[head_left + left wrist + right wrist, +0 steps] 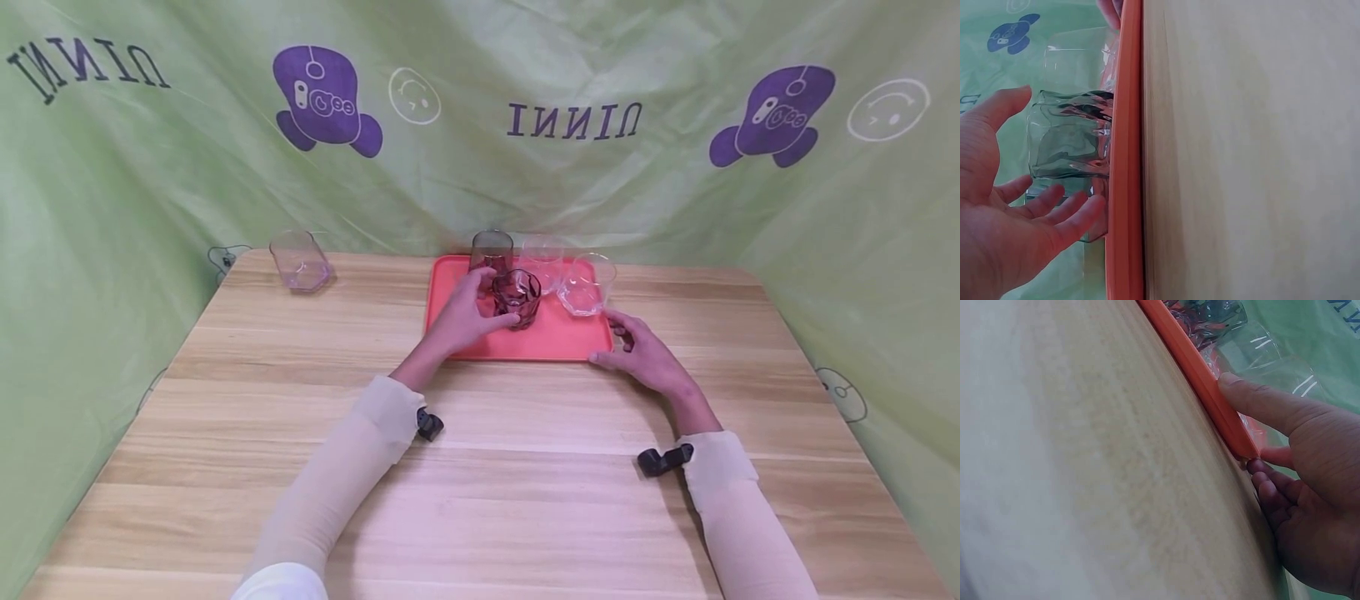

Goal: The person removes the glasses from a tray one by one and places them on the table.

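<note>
A red tray (555,343) lies at the table's far side with several glasses on it. My left hand (463,321) is at a dark purple faceted glass (525,308), thumb and fingers spread on either side of it. In the left wrist view a gap shows between the thumb and this glass (1066,140). My right hand (1316,469) grips the tray's near right corner, thumb on the rim (1210,394) and fingers curled at its edge. Behind the purple glass stands a taller dark glass (491,250). Two clear glasses stand to the right, the nearer one (585,292) close to my right hand.
A pale purple-tinted glass (302,265) stands alone at the table's far left corner. Green printed cloth (465,183) hangs behind and beside the wooden table (510,467). Small black cameras (429,425) sit on both wrists.
</note>
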Available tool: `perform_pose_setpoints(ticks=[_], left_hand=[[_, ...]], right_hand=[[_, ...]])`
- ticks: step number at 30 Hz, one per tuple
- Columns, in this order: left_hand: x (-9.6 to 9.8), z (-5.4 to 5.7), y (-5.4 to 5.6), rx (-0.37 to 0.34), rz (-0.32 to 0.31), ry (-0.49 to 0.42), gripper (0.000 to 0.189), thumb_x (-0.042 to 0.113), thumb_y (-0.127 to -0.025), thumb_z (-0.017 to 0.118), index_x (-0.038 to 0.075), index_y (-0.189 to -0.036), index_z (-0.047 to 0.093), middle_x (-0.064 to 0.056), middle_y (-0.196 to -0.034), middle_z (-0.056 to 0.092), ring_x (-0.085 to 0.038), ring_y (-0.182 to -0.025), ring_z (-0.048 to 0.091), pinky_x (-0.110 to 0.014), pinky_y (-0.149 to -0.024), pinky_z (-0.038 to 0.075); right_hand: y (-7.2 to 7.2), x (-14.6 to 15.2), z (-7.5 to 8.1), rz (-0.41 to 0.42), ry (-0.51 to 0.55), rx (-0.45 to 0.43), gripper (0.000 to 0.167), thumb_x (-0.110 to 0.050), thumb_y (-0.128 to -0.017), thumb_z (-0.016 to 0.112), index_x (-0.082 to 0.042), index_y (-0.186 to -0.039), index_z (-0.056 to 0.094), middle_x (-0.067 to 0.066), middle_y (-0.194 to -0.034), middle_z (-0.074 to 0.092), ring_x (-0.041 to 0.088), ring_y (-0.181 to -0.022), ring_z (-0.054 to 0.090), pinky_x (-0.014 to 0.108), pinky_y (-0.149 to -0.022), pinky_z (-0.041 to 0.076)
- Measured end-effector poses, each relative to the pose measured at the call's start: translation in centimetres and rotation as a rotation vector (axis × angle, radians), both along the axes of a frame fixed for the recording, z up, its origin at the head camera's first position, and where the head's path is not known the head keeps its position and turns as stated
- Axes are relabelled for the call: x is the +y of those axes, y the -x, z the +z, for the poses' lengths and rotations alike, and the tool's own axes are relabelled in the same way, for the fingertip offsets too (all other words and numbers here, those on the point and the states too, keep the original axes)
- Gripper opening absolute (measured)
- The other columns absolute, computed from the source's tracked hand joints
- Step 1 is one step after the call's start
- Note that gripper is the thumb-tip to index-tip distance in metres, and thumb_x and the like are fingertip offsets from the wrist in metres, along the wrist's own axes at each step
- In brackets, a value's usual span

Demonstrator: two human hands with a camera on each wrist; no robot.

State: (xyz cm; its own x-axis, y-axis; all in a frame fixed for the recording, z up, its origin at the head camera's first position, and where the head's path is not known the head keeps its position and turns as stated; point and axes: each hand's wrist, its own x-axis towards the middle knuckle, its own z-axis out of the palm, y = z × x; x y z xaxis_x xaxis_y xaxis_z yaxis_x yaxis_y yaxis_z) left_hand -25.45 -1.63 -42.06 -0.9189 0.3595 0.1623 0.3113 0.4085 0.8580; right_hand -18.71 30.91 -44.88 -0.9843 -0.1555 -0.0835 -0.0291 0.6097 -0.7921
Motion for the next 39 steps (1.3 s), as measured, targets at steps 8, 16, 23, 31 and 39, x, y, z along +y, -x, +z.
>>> perform_pose_setpoints(ticks=[8, 16, 23, 31, 39], left_hand=[[0.4, -0.4, 0.0, -0.015, -0.005, -0.001, 0.085, 0.030, -0.083, 0.089, 0.005, -0.148, 0.041, -0.013, -0.141, 0.049, -0.028, -0.123, 0.054, -0.042, -0.103, 0.047], [0.6, -0.8, 0.2, -0.029, 0.022, 0.012, 0.084, 0.031, -0.084, 0.088, 0.009, -0.149, 0.041, -0.013, -0.142, 0.051, -0.027, -0.125, 0.054, -0.043, -0.105, 0.046], [0.9, -0.9, 0.6, -0.057, 0.012, 0.018, 0.086, 0.032, -0.085, 0.087, 0.010, -0.152, 0.038, -0.012, -0.143, 0.052, -0.027, -0.130, 0.052, -0.043, -0.108, 0.044], [1.3, -1.1, 0.9, -0.079, 0.014, 0.021, 0.083, 0.031, -0.086, 0.086, 0.010, -0.151, 0.039, -0.013, -0.141, 0.054, -0.028, -0.129, 0.052, -0.043, -0.107, 0.045], [1.6, -1.0, 0.9, -0.070, 0.025, 0.027, 0.079, 0.030, -0.089, 0.084, 0.008, -0.150, 0.041, -0.015, -0.142, 0.052, -0.029, -0.130, 0.052, -0.043, -0.108, 0.045]], right_hand=[[0.1, 0.1, -0.1, 0.001, 0.005, 0.000, 0.095, -0.036, -0.088, 0.084, -0.008, -0.162, 0.030, 0.023, -0.155, 0.037, 0.043, -0.142, 0.034, 0.059, -0.117, 0.028], [0.1, 0.0, -0.2, 0.005, 0.007, 0.002, 0.095, -0.034, -0.089, 0.084, -0.007, -0.162, 0.030, 0.023, -0.156, 0.037, 0.043, -0.143, 0.033, 0.058, -0.118, 0.027], [0.2, 0.0, -0.2, -0.006, 0.009, 0.008, 0.092, -0.032, -0.089, 0.084, -0.008, -0.161, 0.032, 0.021, -0.154, 0.038, 0.041, -0.142, 0.035, 0.057, -0.117, 0.028], [0.2, 0.1, -0.2, 0.011, 0.009, 0.015, 0.093, -0.032, -0.089, 0.084, -0.007, -0.161, 0.032, 0.023, -0.152, 0.039, 0.042, -0.140, 0.036, 0.059, -0.116, 0.028], [0.2, 0.2, -0.3, -0.010, -0.020, 0.046, 0.073, -0.022, -0.098, 0.073, -0.005, -0.159, 0.036, 0.024, -0.144, 0.045, 0.041, -0.131, 0.042, 0.054, -0.109, 0.035]])
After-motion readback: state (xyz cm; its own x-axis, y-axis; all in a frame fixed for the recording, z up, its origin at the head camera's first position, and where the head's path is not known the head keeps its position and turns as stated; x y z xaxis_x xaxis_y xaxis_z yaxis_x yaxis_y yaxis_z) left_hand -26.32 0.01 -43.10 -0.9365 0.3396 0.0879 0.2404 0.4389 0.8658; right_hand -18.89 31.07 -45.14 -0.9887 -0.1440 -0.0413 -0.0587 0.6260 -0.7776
